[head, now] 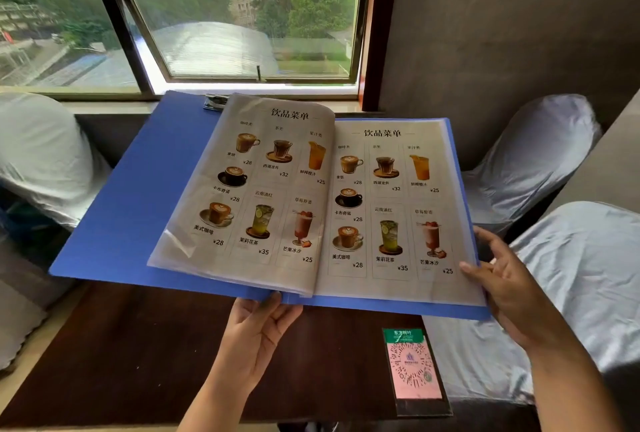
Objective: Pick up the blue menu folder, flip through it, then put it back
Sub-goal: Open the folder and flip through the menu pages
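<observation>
The blue menu folder is held open in the air above a dark wooden table. Its clear sleeves show drink menu pages, with a stack of pages arched up on the left of the spine. My left hand supports the folder from below at the spine, palm up, fingertips on the bottom edge. My right hand grips the folder's lower right corner, thumb on the right-hand page. A metal clip sits at the folder's top edge.
A QR code card in a dark holder lies on the table's right side. Chairs with pale fabric covers stand at the left and right, with another covered chair close on the right. A window is straight ahead.
</observation>
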Tool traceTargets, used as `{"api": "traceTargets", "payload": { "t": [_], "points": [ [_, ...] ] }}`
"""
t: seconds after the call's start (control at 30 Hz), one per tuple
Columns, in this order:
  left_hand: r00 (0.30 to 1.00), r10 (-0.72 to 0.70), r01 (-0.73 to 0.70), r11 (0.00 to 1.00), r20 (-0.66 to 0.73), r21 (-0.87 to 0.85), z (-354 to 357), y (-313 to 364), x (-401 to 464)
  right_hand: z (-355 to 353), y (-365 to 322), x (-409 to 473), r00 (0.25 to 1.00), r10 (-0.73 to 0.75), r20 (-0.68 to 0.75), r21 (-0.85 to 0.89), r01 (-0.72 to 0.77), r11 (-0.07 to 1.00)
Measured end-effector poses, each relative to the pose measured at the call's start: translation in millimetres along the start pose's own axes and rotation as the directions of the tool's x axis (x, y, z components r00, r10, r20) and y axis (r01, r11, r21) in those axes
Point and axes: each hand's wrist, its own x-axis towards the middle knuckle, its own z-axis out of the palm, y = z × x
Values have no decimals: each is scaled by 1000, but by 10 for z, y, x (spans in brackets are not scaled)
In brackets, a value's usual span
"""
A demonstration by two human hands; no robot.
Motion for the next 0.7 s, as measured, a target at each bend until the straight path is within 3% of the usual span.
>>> {"api": "traceTargets", "payload": {
  "t": [0.2,0.3,0.43,0.53,0.6,0.67,0.7],
  "points": [
    [999,35,-37,996,27,76,-50,74,4,62,59,1,998,-41,48,26,40,999],
    [994,106,-108,962,21,251,-54,113,-16,117,87,13,998,-51,42,11,50,999],
    [958,269,-264,674,104,690,-14,161,-47,221,130,42,996,-74,52,4,74,997],
    [954,256,-280,558,158,781,-20,187,-72,291,141,52,994,-96,59,33,94,995],
    [973,189,-226,668,133,709,-31,263,-83,303,140,54,993,-104,58,74,99,992],
    [985,121,-166,849,121,502,-49,377,-63,306,140,51,991,-105,78,117,95,989],
    [983,112,-164,887,143,431,-52,437,-36,313,144,46,990,-102,92,137,89,987]
  ]
}}
